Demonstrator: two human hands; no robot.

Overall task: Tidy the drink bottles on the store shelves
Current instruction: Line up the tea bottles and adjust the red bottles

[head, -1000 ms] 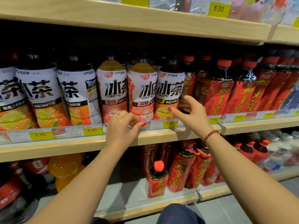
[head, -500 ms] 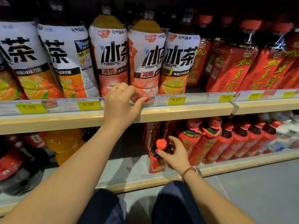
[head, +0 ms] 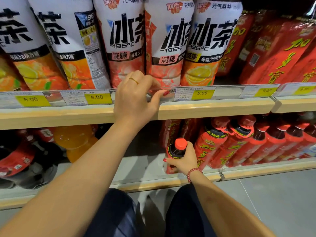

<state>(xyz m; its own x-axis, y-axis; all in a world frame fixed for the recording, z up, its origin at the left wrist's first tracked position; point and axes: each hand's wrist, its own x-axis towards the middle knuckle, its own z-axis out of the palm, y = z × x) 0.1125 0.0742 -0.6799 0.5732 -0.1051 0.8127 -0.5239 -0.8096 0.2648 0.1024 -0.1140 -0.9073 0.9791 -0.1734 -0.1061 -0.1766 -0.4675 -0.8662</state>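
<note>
A small red-labelled bottle (head: 174,152) with a red cap stands alone at the front of the lower shelf (head: 136,170). My right hand (head: 185,161) grips it round the shoulder, just below the cap. My left hand (head: 135,98) holds the clear price rail (head: 222,93) of the upper shelf, fingers curled over its top and thumb on its front. Right behind that hand stand large white-labelled iced tea bottles (head: 124,40) in a row.
Tall red bottles (head: 280,53) fill the upper shelf's right side. To the right of the gripped bottle is a row of red bottles (head: 239,146). An orange drink bottle (head: 75,141) and dark bottles (head: 25,159) sit lower left. Grey floor (head: 273,202) lies below.
My right hand dropped from the upper shelf to the lower one and closed round the small red-capped bottle. My left hand stayed on the price rail. The view moved closer and lower.
</note>
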